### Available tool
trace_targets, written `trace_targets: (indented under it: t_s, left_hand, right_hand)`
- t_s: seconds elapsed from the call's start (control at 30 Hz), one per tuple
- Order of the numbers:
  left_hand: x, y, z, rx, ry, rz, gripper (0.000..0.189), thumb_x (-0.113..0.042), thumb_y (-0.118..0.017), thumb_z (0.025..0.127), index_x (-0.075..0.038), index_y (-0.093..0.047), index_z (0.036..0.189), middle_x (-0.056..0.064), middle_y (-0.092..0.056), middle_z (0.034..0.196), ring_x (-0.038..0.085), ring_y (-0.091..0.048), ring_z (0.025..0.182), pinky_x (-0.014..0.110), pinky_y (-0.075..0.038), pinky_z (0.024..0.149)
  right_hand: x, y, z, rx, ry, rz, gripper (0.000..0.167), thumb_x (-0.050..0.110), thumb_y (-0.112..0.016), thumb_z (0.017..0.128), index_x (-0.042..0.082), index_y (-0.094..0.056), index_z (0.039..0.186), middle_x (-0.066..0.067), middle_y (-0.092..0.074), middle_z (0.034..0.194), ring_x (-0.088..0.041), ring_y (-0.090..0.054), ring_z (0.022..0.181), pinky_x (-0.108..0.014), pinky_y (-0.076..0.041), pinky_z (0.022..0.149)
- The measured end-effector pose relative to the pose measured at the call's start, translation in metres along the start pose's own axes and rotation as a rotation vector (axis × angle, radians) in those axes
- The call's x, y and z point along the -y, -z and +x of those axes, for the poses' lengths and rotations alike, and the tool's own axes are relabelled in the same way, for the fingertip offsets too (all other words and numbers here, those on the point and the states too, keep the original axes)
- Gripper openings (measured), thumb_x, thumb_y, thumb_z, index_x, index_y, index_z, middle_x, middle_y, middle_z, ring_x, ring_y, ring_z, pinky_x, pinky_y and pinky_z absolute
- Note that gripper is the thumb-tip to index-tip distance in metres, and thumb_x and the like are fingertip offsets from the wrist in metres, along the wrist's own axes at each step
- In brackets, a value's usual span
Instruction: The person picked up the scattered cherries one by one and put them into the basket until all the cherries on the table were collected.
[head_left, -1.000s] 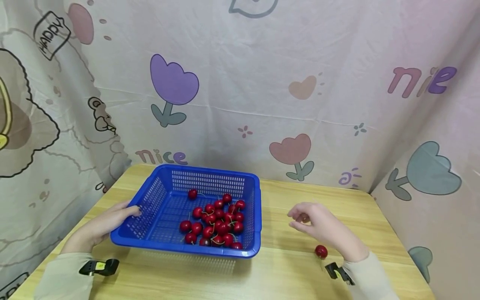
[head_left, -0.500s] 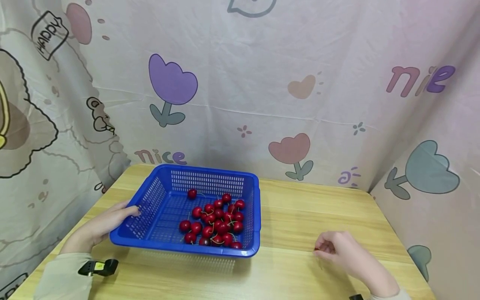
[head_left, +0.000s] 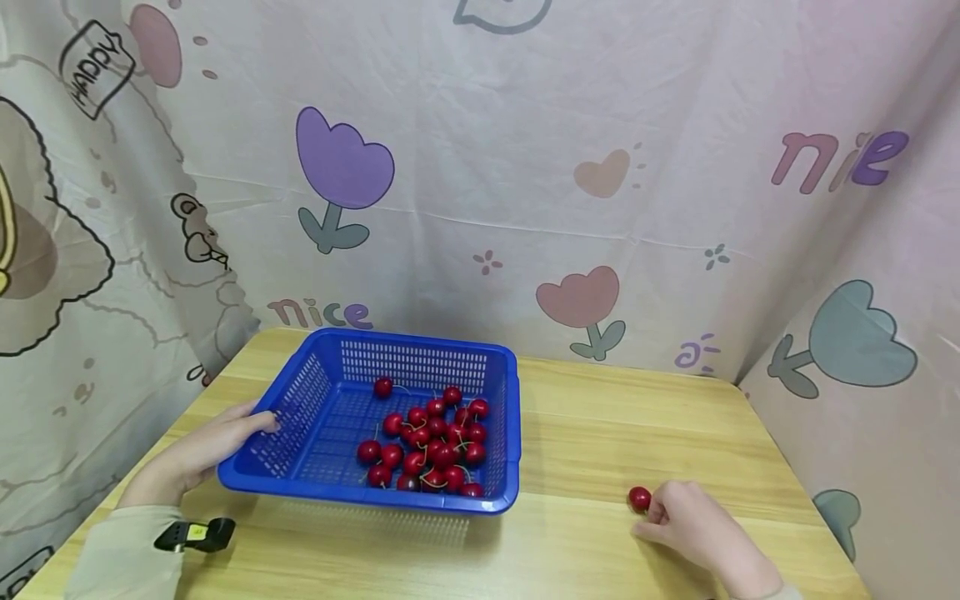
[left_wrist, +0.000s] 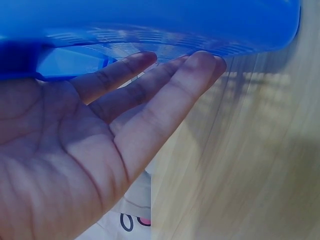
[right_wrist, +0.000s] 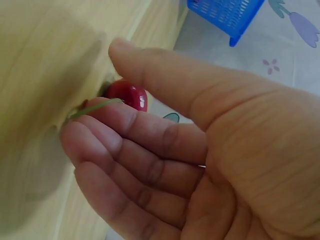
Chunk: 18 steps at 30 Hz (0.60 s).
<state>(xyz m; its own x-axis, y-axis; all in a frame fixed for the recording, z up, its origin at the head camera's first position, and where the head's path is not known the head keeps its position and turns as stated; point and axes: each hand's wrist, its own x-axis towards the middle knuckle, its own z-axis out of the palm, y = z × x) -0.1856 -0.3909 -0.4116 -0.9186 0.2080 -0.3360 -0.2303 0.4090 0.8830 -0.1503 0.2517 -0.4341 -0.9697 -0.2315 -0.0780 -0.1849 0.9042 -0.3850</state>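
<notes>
A blue plastic basket [head_left: 405, 502] with slotted walls holds several red cherries [head_left: 446, 454], most of them on its right side. My left hand [head_left: 213, 446] grips the basket's left end, thumb over the rim; its fingers [left_wrist: 165, 107] reach under the basket in the left wrist view. On the table at right lies a single cherry [head_left: 639, 499], just beyond the fingertips of my right hand [head_left: 690, 525]. In the right wrist view that cherry's green stem [right_wrist: 97, 106] crosses the index fingertip, while the thumb stands apart from the fingers.
The light wooden table [head_left: 577, 450] runs back to a printed cloth backdrop [head_left: 480, 167]. More cloth hangs along the left and right sides. A strip of bare wood lies between the basket and the single cherry.
My right hand has come toward me and rightward to the single cherry. Half a second ago its fingers mostly covered the cherry, which now shows beside them. My left hand stays on the basket.
</notes>
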Motion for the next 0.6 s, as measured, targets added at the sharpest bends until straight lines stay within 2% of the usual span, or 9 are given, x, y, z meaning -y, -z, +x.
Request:
trace_targets:
  t_s: [0.2,0.4,0.6]
  left_hand:
    - [-0.001,-0.001,-0.001,-0.003,-0.002,0.008,0.071,-0.02,-0.041,0.108,0.012,-0.013,0.165,0.018,-0.07,0.121,0.026,-0.071,0.102,0.042,-0.063,0.083]
    - [-0.001,-0.001,-0.001,0.001,-0.007,0.004,0.072,-0.019,-0.042,0.107,0.012,-0.012,0.165,0.018,-0.07,0.121,0.027,-0.072,0.102,0.042,-0.063,0.083]
    - [0.0,-0.001,-0.001,0.003,-0.012,0.001,0.073,-0.02,-0.042,0.109,0.011,-0.011,0.166,0.019,-0.07,0.122,0.026,-0.072,0.102,0.041,-0.063,0.083]
  right_hand:
    - [0.0,-0.003,0.002,-0.026,-0.005,-0.023,0.029,0.012,-0.089,0.084,0.018,-0.065,0.068,0.01,-0.06,0.067,-0.005,-0.048,0.061,-0.022,-0.045,0.06]
    - [0.0,-0.001,0.003,-0.061,-0.039,-0.063,0.029,0.009,-0.085,0.086,0.019,-0.065,0.067,0.01,-0.059,0.066,-0.006,-0.048,0.063,-0.024,-0.044,0.061]
    - [0.005,0.008,0.006,-0.122,-0.052,-0.062,0.018,0.002,-0.077,0.084,0.017,-0.074,0.075,0.008,-0.065,0.07,-0.009,-0.051,0.065,-0.026,-0.047,0.062]
